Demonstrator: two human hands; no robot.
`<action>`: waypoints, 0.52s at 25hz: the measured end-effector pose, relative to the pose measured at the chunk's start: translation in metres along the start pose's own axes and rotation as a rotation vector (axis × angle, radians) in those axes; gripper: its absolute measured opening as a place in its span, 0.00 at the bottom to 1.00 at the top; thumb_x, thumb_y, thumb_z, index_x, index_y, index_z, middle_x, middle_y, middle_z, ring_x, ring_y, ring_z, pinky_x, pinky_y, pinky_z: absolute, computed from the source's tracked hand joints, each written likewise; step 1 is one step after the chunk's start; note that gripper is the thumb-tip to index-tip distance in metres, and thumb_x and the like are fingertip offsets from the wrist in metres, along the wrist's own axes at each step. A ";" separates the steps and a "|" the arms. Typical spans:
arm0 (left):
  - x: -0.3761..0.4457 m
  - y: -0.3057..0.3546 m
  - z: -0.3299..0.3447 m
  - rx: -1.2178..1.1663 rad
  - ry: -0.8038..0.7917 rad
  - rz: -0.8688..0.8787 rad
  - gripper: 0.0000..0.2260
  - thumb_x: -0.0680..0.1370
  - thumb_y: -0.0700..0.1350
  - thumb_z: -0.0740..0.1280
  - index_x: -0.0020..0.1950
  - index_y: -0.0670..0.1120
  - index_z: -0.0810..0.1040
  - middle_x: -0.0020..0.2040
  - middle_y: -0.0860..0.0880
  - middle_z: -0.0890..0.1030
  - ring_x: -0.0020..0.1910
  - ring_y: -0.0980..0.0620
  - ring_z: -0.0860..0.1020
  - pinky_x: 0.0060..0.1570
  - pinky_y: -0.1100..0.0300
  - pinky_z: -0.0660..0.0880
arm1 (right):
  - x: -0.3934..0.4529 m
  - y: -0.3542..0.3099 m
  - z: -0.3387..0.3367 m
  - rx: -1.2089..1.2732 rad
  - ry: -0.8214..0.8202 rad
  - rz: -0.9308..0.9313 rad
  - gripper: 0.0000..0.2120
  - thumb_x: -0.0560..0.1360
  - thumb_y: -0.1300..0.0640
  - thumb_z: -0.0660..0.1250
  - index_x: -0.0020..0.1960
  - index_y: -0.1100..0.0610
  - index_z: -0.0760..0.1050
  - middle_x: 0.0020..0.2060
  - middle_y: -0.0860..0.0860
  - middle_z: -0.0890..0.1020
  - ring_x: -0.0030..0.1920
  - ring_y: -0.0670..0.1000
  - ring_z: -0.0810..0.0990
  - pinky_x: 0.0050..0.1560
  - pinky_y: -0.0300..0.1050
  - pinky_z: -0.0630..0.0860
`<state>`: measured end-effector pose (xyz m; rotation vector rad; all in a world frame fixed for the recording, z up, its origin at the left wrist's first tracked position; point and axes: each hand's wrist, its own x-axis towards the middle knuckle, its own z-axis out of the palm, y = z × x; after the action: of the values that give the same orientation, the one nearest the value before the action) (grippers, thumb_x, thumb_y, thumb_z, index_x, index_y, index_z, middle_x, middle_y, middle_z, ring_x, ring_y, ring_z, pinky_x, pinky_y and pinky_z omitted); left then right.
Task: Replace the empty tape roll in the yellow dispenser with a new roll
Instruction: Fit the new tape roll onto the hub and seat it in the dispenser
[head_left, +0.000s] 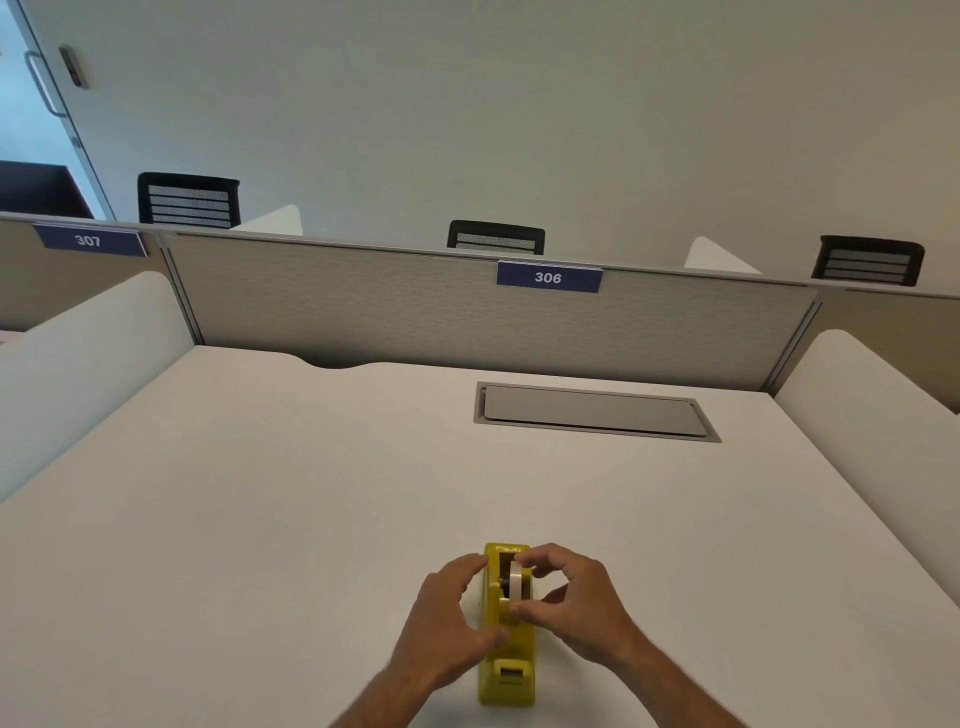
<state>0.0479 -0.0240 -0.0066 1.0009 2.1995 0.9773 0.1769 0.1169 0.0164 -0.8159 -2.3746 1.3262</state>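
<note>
We see a plain pale wall (519, 104) filling the upper half of the frame, with a glass door (31, 93) and its metal handle at the upper left. Below it a grey partition (363, 306) runs across the middle, and three black mesh chair backs (496, 237) rise behind its top edge. Rounded white side dividers (88, 364) close in the space at the left and right edges. The white table (260, 519) spreads over the lower half, with a shallow notch at its far edge and a closed grey cable hatch (592, 411) set into it right of centre.

At the bottom centre we see both forearms reaching in. The left hand (447, 618) lies against the left side of the yellow dispenser (506, 670), its fingers curled loosely along the body and thumb near the base. The right hand (576, 597) comes from the right, its thumb and fingers closed on the whitish tape roll (516, 581), which sits upright in the dispenser's slot on a dark hub. The dispenser stands on the table, cutter end towards us.

Blue plates on the partition read "306" (548, 277) at centre and "307" (88, 240) at the upper left.
</note>
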 end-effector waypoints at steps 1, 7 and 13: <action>0.000 -0.001 0.000 0.043 -0.034 0.000 0.42 0.60 0.65 0.74 0.73 0.63 0.63 0.69 0.65 0.68 0.65 0.56 0.70 0.65 0.56 0.72 | 0.001 -0.001 0.000 -0.024 0.007 -0.007 0.21 0.63 0.52 0.82 0.52 0.42 0.80 0.48 0.40 0.83 0.51 0.42 0.80 0.41 0.38 0.83; -0.001 0.001 0.000 0.095 -0.054 0.013 0.46 0.61 0.63 0.76 0.75 0.65 0.58 0.74 0.60 0.69 0.68 0.55 0.70 0.66 0.56 0.70 | 0.010 0.000 -0.002 -0.095 0.005 -0.039 0.19 0.62 0.47 0.81 0.50 0.40 0.79 0.48 0.38 0.82 0.51 0.41 0.78 0.41 0.40 0.83; -0.001 0.003 -0.003 0.091 -0.034 0.008 0.46 0.64 0.60 0.78 0.77 0.62 0.57 0.75 0.58 0.67 0.70 0.53 0.69 0.70 0.55 0.69 | 0.012 0.004 0.001 -0.156 -0.004 -0.051 0.19 0.62 0.45 0.80 0.50 0.37 0.77 0.47 0.37 0.81 0.51 0.43 0.79 0.43 0.40 0.82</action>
<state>0.0475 -0.0253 -0.0021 1.0597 2.2304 0.8638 0.1687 0.1254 0.0122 -0.7886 -2.5095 1.1348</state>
